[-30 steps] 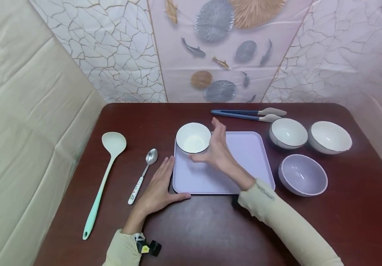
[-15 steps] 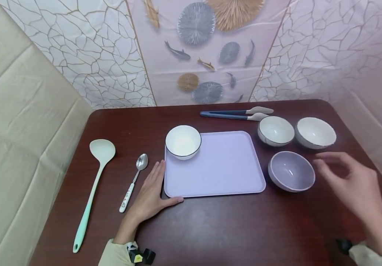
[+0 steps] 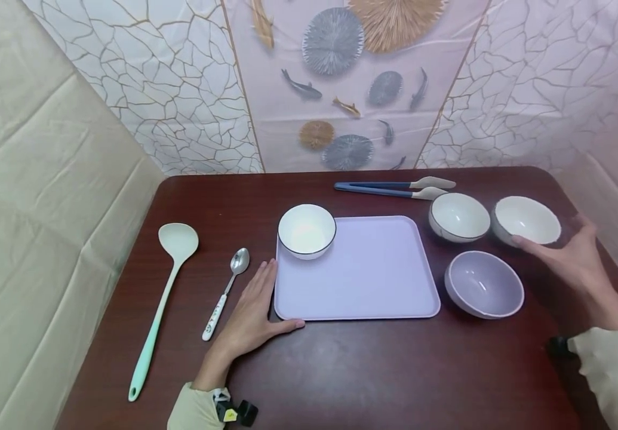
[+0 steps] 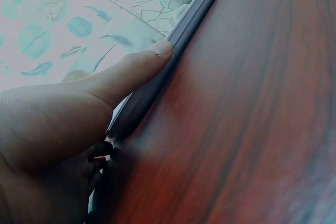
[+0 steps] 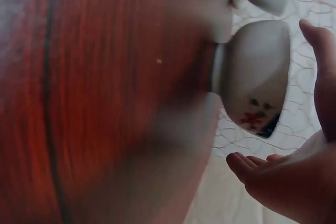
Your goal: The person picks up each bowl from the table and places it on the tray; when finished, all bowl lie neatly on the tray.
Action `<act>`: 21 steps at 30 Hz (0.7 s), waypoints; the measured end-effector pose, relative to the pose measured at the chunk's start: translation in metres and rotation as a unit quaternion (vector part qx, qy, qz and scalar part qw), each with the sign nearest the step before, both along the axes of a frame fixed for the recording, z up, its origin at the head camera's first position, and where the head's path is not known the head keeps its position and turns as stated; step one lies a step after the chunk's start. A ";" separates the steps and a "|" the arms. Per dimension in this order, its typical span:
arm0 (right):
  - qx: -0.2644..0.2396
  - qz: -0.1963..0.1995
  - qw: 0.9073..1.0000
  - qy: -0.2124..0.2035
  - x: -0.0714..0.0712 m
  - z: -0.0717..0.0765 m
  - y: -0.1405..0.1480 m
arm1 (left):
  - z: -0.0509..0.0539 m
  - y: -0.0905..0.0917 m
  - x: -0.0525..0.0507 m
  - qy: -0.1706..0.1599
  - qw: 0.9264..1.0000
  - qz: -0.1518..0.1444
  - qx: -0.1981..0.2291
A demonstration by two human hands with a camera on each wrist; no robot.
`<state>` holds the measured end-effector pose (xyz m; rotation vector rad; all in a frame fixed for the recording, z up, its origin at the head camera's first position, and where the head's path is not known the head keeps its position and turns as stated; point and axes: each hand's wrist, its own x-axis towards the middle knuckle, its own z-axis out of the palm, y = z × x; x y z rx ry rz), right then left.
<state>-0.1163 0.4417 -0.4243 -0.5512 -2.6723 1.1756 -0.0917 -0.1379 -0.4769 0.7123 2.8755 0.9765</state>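
Observation:
My left hand [image 3: 252, 316] lies at the near left corner of the lilac tray [image 3: 362, 275], its fingers straight along the left side. In the left wrist view the thumb [image 4: 136, 69] rests against the tray's edge. A white bowl with a dark rim [image 3: 307, 230] stands on the tray's far left corner. At the far right, my right hand [image 3: 580, 257] is spread around the near right side of another white bowl [image 3: 526, 221]. The right wrist view shows a gap between thumb and fingers and this flower-painted bowl [image 5: 254, 77].
Beside that bowl stands another white bowl [image 3: 459, 216], with a lilac bowl [image 3: 483, 284] nearer. Blue-handled tongs [image 3: 378, 189] lie behind the tray. On the left are a spoon [image 3: 226, 294] and a ladle with a mint handle [image 3: 153, 334]. Walls border the table's back and sides.
My right hand has let go of the white bowl, now on the tray's far left corner, and moved right to the far-right bowl. The left hand has stayed at the tray.

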 end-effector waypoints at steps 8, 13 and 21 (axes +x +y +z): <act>0.006 0.009 1.000 0.003 -0.013 -0.010 -0.003 | -0.001 0.003 0.002 -0.005 1.000 0.001 0.003; 0.023 0.008 1.000 0.003 -0.020 -0.011 -0.002 | -0.002 0.004 0.005 -0.019 1.000 0.012 0.003; 0.026 -0.026 0.999 -0.005 -0.015 -0.010 0.003 | -0.005 0.007 0.006 -0.017 1.000 0.010 0.005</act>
